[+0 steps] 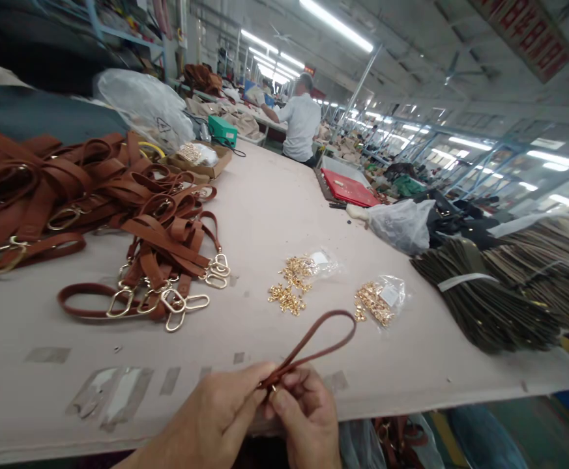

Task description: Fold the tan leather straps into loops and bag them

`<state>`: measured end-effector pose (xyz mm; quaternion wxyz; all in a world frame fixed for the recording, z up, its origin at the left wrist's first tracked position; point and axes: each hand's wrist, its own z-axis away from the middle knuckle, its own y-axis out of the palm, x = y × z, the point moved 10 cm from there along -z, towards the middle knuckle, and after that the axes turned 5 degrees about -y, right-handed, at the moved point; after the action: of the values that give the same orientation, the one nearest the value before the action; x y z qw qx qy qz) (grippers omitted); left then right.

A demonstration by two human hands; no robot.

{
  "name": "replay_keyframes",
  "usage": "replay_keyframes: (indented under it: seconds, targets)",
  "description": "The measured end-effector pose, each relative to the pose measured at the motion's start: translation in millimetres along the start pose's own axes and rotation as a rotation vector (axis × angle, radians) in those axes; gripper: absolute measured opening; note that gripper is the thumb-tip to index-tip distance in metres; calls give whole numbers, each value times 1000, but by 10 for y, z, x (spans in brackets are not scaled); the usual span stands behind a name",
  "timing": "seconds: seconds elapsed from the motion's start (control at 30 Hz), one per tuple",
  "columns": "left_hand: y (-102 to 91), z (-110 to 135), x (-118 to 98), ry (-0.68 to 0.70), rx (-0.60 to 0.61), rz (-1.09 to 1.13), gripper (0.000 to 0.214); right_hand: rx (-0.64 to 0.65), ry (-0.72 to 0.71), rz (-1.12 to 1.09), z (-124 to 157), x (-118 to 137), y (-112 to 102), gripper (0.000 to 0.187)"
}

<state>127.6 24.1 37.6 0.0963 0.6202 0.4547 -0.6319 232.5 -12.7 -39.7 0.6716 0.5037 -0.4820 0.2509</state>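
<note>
Close to the table's front edge, my left hand (pixel 228 404) pinches a brown leather strap (pixel 330 317) whose loop sticks out beyond the fingers to the right. My right hand (pixel 304 410) meets it at the strap's lower end, thumb and fingers closed around a small gold-coloured metal piece (pixel 274 389), only partly visible. Just past the hands lie loose gold-coloured fittings (pixel 288 299), spilling from a clear plastic bag (pixel 324 260). Another clear bag (pixel 390 296) of the same fittings sits to the right.
Brown straps with gold clasps (pixel 174 251) are heaped on the left. Stacked dark strips (pixel 489 299) lie at the right, near a red folder (pixel 347 187). Farther back are a cardboard box (pixel 216 163), a green box (pixel 222 130) and a seated person in a light shirt (pixel 300 124).
</note>
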Motion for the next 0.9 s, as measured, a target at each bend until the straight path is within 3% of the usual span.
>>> replay_keyframes:
  seconds: [0.1, 0.27, 0.7, 0.9]
  targets:
    - [77, -24, 180, -214, 61, 151, 22, -15, 15, 63, -37, 47, -42, 29]
    - [89, -72, 222, -325, 66, 312, 20, 49, -1, 144, -67, 59, -40, 25]
    - [15, -115, 150, -266, 23, 218, 25, -110, -66, 93, -44, 99, -106, 29]
    - [-19, -102, 100, -156, -1, 119, 28, -72, -65, 167, -80, 88, -79, 29]
